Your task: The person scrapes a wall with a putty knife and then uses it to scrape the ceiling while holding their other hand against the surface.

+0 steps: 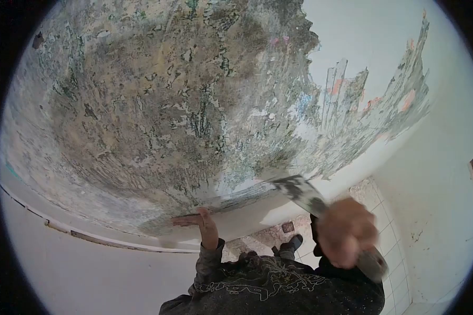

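My right hand [348, 232] is closed around the handle of a scraper [301, 195], whose wide, stained blade points up and left toward the lower part of a wall [194, 105]. The wall is mottled grey, green and brown, with its paint scraped off over a large area. Lower down and to the left, my left hand [208, 229] lies against the bottom of the wall with its fingers spread and nothing visible in it. Motion blurs my right hand a little.
Smooth white paint [352, 31] remains at the upper right. A pale side wall [431, 210] stands on the right. Below are floor tiles [370, 197] with reddish dust and a dark shoe [295, 242]. A ledge or pipe [115, 239] runs along the lower left.
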The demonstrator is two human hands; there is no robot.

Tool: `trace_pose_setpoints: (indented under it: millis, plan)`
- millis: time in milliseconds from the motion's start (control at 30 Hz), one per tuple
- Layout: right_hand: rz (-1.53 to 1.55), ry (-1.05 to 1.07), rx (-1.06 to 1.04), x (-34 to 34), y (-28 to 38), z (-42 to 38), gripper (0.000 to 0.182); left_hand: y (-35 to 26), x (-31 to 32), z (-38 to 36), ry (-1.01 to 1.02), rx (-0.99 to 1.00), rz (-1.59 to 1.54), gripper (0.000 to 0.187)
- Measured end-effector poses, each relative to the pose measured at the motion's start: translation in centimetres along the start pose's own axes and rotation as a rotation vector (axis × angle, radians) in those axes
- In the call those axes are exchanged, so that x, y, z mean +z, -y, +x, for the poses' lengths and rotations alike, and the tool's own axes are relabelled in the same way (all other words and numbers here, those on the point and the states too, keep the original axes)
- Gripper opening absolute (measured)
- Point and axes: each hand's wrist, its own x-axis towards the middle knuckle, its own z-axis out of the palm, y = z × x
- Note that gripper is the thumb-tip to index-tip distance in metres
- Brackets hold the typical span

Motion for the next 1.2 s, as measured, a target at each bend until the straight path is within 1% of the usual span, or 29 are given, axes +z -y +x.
trace_pose_setpoints:
  millis: [33, 100, 167, 233, 300, 400, 500, 567, 633, 667, 700, 767, 833, 867, 900, 967, 1000, 1067, 1100, 1133, 1200]
  plan:
    - [0.122, -0.230, -0.006, 2.2, 0.8, 2.4, 0.016, -0.7, 0.2, 0.0, -0.035, -0.084, -0.103, 0.056]
    - [-0.131, -0.013, 0.264, 1.7, -1.1, 1.6, 0.024, -1.3, 0.3, -0.2, -0.048, -0.148, -0.158, 0.056]
    - [-0.128, 0.066, 0.305, 1.3, -1.4, 1.6, 0.026, -1.4, 0.5, 0.1, -0.055, -0.151, -0.164, 0.056]
    - [0.130, -0.002, 0.144, 0.9, 0.1, 1.5, 0.019, -1.5, 0.7, 0.4, -0.067, -0.153, -0.165, 0.056]
    - [0.128, 0.038, 0.194, 0.6, 0.3, 1.3, 0.018, -1.5, 0.8, 0.4, -0.081, -0.166, -0.171, 0.055]
    - [-0.267, 0.259, 0.566, 0.1, -0.8, 0.4, 0.021, -1.7, 0.8, 0.3, -0.089, -0.185, -0.182, 0.055]
    - [0.104, 0.009, 0.147, 1.3, -0.6, 1.3, 0.020, -1.7, 1.0, 0.5, -0.123, -0.191, -0.210, 0.055]
    - [0.090, 0.070, 0.220, 1.4, -0.9, 1.0, 0.018, -2.1, 1.1, 0.3, -0.142, -0.200, -0.222, 0.054]
    - [-0.185, 0.368, 0.621, 0.7, -2.1, 0.3, 0.015, -2.7, 1.5, 0.3, -0.183, -0.211, -0.224, 0.054]
    - [-0.195, 0.292, 0.489, 2.1, -1.7, 2.2, 0.015, -3.8, 2.2, 0.5, -0.247, -0.208, -0.206, 0.054]
    - [-0.126, 0.175, 0.355, 2.2, -1.8, 2.2, 0.017, -5.0, 2.9, 0.9, -0.328, -0.212, -0.176, 0.054]
    - [0.019, -0.052, 0.108, 2.5, -1.1, 0.8, 0.022, -6.6, 3.7, 0.9, -0.426, -0.225, -0.158, 0.054]
    - [-0.005, -0.051, 0.123, 2.5, -1.4, -0.5, 0.020, -3.4, 2.0, -0.1, -0.258, -0.250, -0.343, 0.054]
    - [-0.100, 0.068, 0.245, 2.3, -2.5, -0.9, 0.018, -0.6, 0.5, -0.8, -0.170, -0.261, -0.435, 0.054]
    - [-0.123, 0.200, 0.303, 1.6, -1.9, -0.4, 0.017, 2.2, -0.8, -1.1, -0.082, -0.264, -0.531, 0.054]
    - [-0.185, 0.476, 0.399, 0.2, -0.6, 0.7, 0.019, 5.3, -1.7, -0.3, 0.090, -0.249, -0.732, 0.055]
    - [-0.067, 0.224, 0.279, 0.7, 0.5, 0.0, 0.017, 4.6, -1.3, -0.2, 0.079, -0.241, -0.703, 0.055]
    - [-0.030, 0.008, 0.268, 1.8, 0.6, -0.2, 0.013, 2.7, 0.0, -0.3, -0.009, -0.240, -0.568, 0.055]
    - [-0.112, 0.044, 0.378, 2.6, -0.5, 0.3, 0.013, 2.1, 0.3, -0.4, -0.027, -0.250, -0.536, 0.056]
    - [-0.194, 0.078, 0.480, 3.2, -1.6, 0.8, 0.017, 1.3, 0.6, -0.3, -0.040, -0.251, -0.504, 0.056]
    - [-0.181, 0.300, 0.686, 1.2, -1.2, 1.1, 0.024, 1.2, 0.7, 0.0, -0.051, -0.238, -0.501, 0.058]
